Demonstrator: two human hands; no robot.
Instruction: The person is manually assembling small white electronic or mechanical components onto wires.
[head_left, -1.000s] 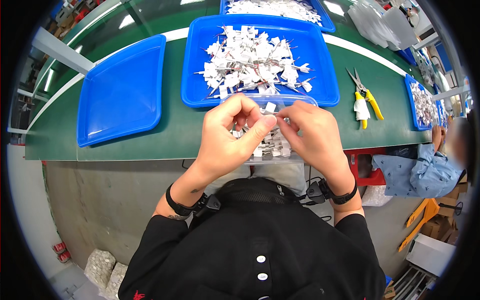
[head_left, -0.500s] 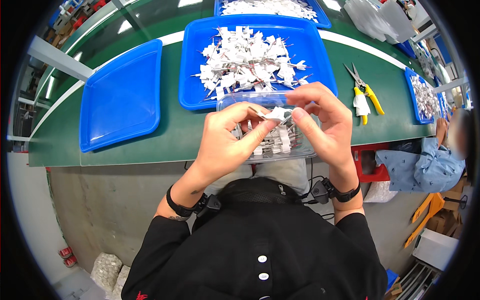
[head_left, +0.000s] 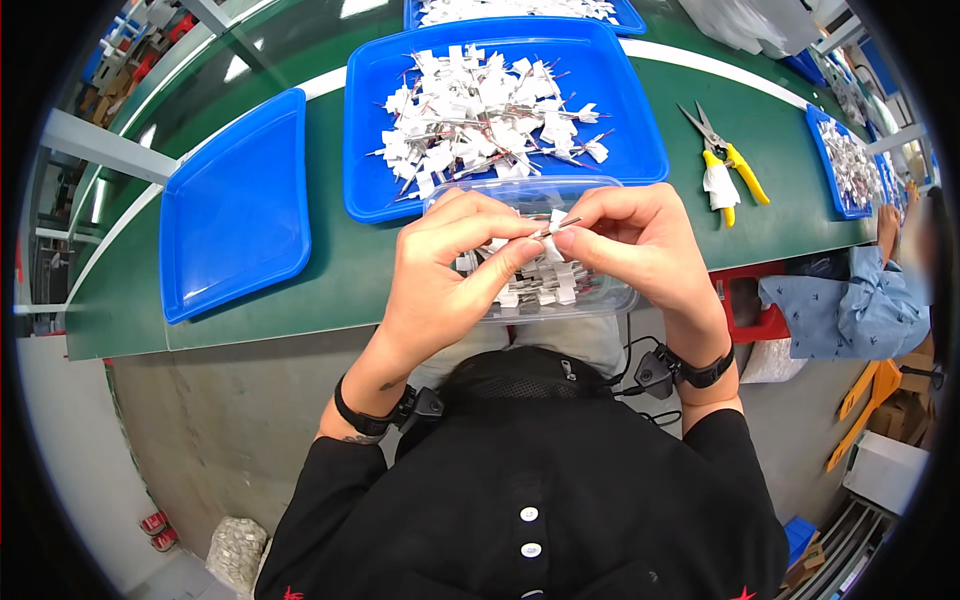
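Observation:
My left hand (head_left: 435,265) and my right hand (head_left: 640,245) meet over a clear plastic box (head_left: 612,298). Thumbs and forefingers of both pinch a thin wired piece with a white tab (head_left: 557,218), its dark lead pointing right. What the thin part is exactly, I cannot make out. Below the fingers, several similar pieces (head_left: 540,286) lie inside the box, partly hidden by my hands. Just beyond the box sits a large blue tray (head_left: 632,140) with a heap of white-tabbed wired pieces (head_left: 490,110).
Left on the green table (head_left: 330,240) lies a bare blue tray (head_left: 235,210). Yellow-handled snips (head_left: 735,165), one grip wrapped in white, lie right. Another blue tray of white parts (head_left: 520,10) is at the back. At far right a person in a blue shirt (head_left: 850,305) sits near a filled tray (head_left: 845,170).
My right hand has closed its fingers onto the wired piece, where it was more spread before. The piece now lies between both hands' fingertips. The whole view has shifted slightly.

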